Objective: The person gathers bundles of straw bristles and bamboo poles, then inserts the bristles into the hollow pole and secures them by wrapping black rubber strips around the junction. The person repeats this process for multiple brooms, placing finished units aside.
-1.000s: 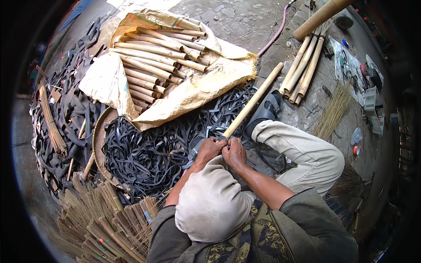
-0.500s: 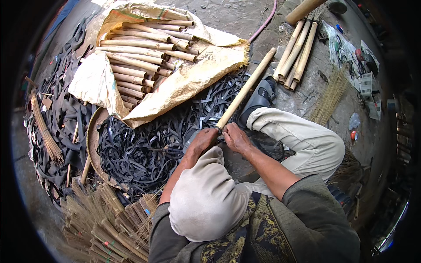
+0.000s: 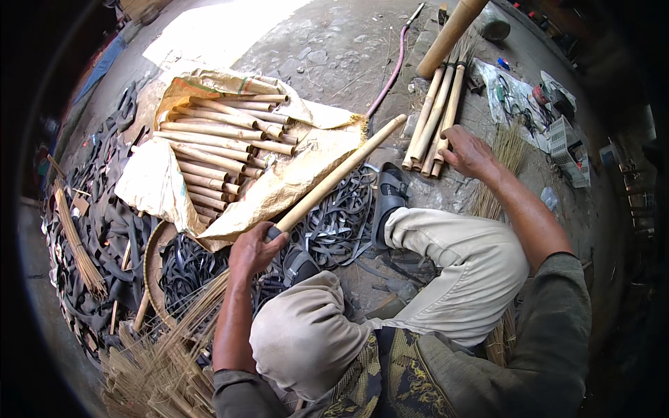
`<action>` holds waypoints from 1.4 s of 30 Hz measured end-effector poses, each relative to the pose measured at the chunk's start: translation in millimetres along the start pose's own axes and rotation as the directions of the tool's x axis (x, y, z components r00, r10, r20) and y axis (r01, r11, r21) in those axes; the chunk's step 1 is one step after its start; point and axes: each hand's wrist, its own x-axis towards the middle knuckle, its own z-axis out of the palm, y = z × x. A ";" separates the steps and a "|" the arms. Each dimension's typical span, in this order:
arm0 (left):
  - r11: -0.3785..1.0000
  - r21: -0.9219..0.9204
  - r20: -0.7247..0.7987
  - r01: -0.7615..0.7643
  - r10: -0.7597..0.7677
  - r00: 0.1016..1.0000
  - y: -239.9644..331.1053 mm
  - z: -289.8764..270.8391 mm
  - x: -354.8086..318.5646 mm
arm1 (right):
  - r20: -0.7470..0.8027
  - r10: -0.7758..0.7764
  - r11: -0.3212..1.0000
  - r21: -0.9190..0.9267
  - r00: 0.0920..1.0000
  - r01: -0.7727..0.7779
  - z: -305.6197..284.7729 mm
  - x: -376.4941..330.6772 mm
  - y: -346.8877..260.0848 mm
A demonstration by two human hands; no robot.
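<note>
My left hand is wrapped round a hand broom at the black band where its bamboo handle meets the bristles. The handle slants up to the right over the sack's edge; the thin bristles fan out toward the lower left, partly behind my forearm. My right hand is held out to the right, its thumb and fingers apart and curved beside several finished brooms lying side by side. Its fingertips are close to the rightmost handle; whether they touch it I cannot tell.
An opened sack holds several bamboo tubes. Black rubber strips lie heaped around a round tray, with more brooms at lower left. Loose bristles, a white plastic basket and a thick wooden pole are at the right.
Both hands were together at the broom's band. The left has carried the broom leftward, and the right has let go and moved up and right to the lying brooms.
</note>
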 end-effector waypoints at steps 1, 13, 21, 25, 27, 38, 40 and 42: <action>0.987 0.160 -0.057 -0.010 0.019 0.998 6.8 -27.6 -10.1 | -0.055 0.066 0.997 -0.032 0.996 -0.068 -12.2 -3.9 15.1; 0.381 0.899 -0.275 -0.216 0.875 0.399 130.4 -185.7 -120.3 | -0.392 0.273 0.938 0.311 0.878 -0.153 75.4 -103.2 23.2; 0.515 0.712 -0.547 -0.478 0.833 0.084 164.3 -168.0 -123.4 | -0.184 0.843 0.389 0.857 0.506 -0.338 199.8 -180.3 -38.9; 0.695 0.542 -0.498 -0.473 0.719 0.485 152.3 -137.4 -84.8 | 0.075 0.940 0.058 0.926 0.332 -0.373 232.8 -197.0 -32.3; 0.781 0.344 -0.429 -0.522 0.625 0.652 142.3 -123.1 -71.0 | 0.091 0.972 -0.005 0.929 0.217 -0.370 244.5 -196.0 -13.7; 0.849 0.227 -0.273 -0.478 0.526 0.805 79.5 -115.5 -44.5 | 0.299 0.953 -0.181 0.706 0.057 -0.685 305.5 -138.6 58.6; 0.866 0.220 -0.254 -0.448 0.495 0.831 75.0 -114.7 -45.0 | 0.255 0.965 -0.155 0.760 0.070 -0.631 317.5 -119.9 68.6; 0.868 0.223 -0.251 -0.444 0.491 0.834 73.2 -114.6 -45.0 | 0.189 0.979 -0.098 0.760 0.075 -0.643 319.7 -103.5 78.4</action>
